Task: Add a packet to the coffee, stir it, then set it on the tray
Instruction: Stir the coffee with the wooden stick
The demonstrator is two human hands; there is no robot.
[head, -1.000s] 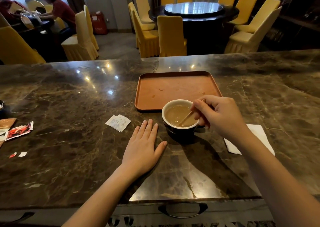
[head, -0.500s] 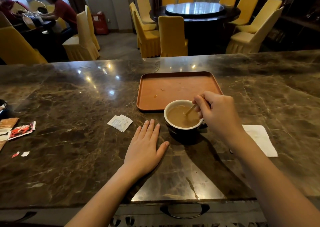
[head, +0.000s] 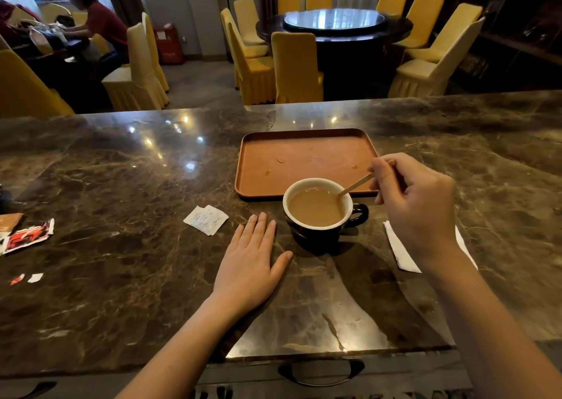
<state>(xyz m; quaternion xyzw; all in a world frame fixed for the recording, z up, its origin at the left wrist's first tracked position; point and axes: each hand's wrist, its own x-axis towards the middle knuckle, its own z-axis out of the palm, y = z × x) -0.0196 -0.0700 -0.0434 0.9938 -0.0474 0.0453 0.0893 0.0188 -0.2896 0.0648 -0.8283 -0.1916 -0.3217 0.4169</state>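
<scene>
A dark cup [head: 322, 234] with a white inside holds milky coffee and stands on the marble counter, just in front of the brown tray [head: 304, 164]. My right hand [head: 416, 207] pinches a thin wooden stir stick [head: 354, 187] whose tip dips into the coffee at the cup's right rim. My left hand [head: 252, 261] lies flat on the counter left of the cup, fingers spread, holding nothing. A torn white packet [head: 206, 219] lies to the left of the cup.
A white napkin [head: 401, 251] lies right of the cup, partly under my wrist. Red torn wrappers [head: 29, 235] and small scraps [head: 27, 278] sit at the counter's left. Yellow chairs, a round table and a seated person are beyond the counter.
My right hand has moved right and lifted back from over the cup, swinging the stick to the cup's right rim. The left hand has stayed flat.
</scene>
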